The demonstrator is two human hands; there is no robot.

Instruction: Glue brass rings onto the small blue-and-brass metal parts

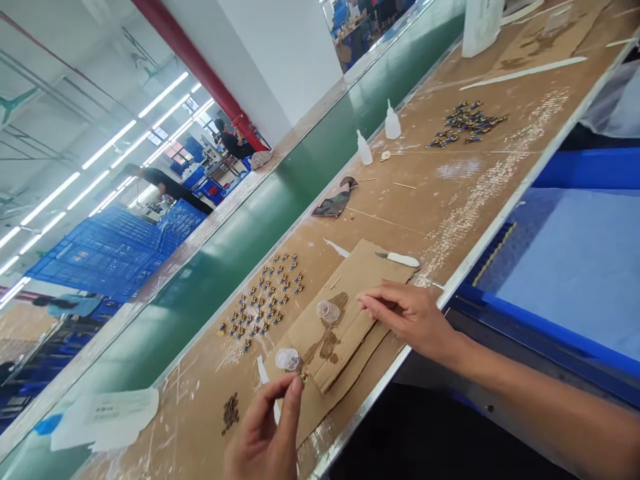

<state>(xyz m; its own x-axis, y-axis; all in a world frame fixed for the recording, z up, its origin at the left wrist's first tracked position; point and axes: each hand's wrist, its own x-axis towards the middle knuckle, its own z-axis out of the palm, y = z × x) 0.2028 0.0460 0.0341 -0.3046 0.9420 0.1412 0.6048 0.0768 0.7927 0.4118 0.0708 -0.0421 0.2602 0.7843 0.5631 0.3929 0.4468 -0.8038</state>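
My left hand (267,427) is at the bottom, thumb and forefinger pinched on a tiny piece (303,377) with specks of red and green, too small to name. Just beyond those fingertips is a small clear plastic cup (287,360). My right hand (407,317) hovers near the cardboard's right edge, thumb and fingers pressed together; whatever they hold, if anything, cannot be made out. Between the hands, a second clear cup (329,311) stands on the stained cardboard (360,267). A white-handled knife (403,259) lies at the cardboard's far end.
Small blue-and-gold pieces (270,293) stand in rows left of the cardboard; more lie heaped (467,123) farther up. Small brown pieces (231,413) lie nearby. Two white squeeze bottles (393,121) stand beside the green conveyor belt (280,190). A blue tray (575,267) is at right.
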